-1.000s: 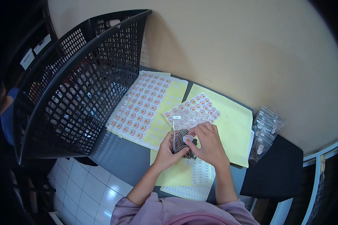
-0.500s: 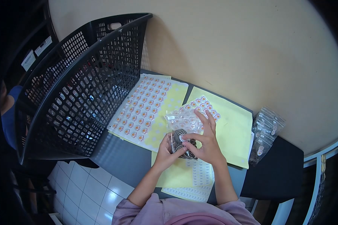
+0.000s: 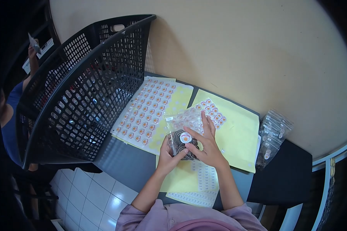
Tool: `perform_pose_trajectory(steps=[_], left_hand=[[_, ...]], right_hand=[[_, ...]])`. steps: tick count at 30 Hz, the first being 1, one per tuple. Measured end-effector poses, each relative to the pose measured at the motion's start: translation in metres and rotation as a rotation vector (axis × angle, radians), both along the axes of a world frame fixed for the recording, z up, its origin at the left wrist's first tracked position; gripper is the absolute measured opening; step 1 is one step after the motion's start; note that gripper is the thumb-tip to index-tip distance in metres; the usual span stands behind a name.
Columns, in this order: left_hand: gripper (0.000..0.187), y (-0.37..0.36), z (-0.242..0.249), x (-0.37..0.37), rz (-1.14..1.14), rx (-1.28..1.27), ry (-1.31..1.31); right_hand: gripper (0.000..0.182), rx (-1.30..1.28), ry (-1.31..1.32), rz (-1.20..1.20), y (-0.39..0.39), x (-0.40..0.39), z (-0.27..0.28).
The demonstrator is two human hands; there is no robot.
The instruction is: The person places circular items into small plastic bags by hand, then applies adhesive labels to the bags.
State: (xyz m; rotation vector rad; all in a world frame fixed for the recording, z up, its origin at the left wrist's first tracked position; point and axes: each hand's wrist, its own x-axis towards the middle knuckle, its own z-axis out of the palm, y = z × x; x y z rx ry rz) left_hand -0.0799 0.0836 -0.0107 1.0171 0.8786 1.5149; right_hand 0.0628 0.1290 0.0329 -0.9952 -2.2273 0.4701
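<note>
A clear plastic bag (image 3: 172, 143) with dark, striped coiled items inside is between my hands, over the table's front part. On its front sits a round white sticker (image 3: 186, 138) with an orange and red print. My left hand (image 3: 168, 158) grips the bag's left side, thumb on the front. My right hand (image 3: 209, 149) is at the right side, thumb and index finger pressed to the bag around the sticker, the other fingers raised. A small white label (image 3: 170, 119) shows on the bag's upper left. Behind the bag lies a partly hidden piece of sticker sheet (image 3: 208, 104).
A large sticker sheet (image 3: 142, 111) lies left of my hands, a yellow backing sheet (image 3: 239, 134) right. Label sheets (image 3: 206, 177) are near my body. A tall black basket (image 3: 92, 81) stands left. Filled bags (image 3: 272, 134) are stacked right. Beyond the basket is a person (image 3: 14, 111).
My right fingers have shifted off the sticker's face, which now shows fully. The bag has tilted slightly upward. At far left, the other person's arm has risen, holding a small packet.
</note>
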Motion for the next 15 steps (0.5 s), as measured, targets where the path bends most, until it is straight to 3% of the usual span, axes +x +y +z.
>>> perform_pose_trajectory(steps=[6,8,11,12,15], left_hand=[[0.054,0.000,-0.004,-0.002,0.004,-0.004,-0.013],[0.054,0.001,-0.005,-0.002,0.016,0.043,0.038],[0.054,0.000,-0.011,-0.006,0.039,-0.026,0.049],[0.049,0.002,-0.015,-0.007,0.041,-0.072,-0.067],[0.038,0.006,-0.003,-0.008,0.081,-0.090,-0.048]], right_hand=[[0.038,-0.278,0.197,0.096,0.003,0.000,-0.005],[0.036,-0.342,0.378,0.183,0.003,-0.003,-0.005],[0.033,-0.332,0.518,0.178,0.003,-0.007,-0.011],[0.033,-0.314,0.520,0.181,0.002,-0.007,-0.014],[0.042,-0.273,0.500,0.220,-0.001,-0.007,-0.006]])
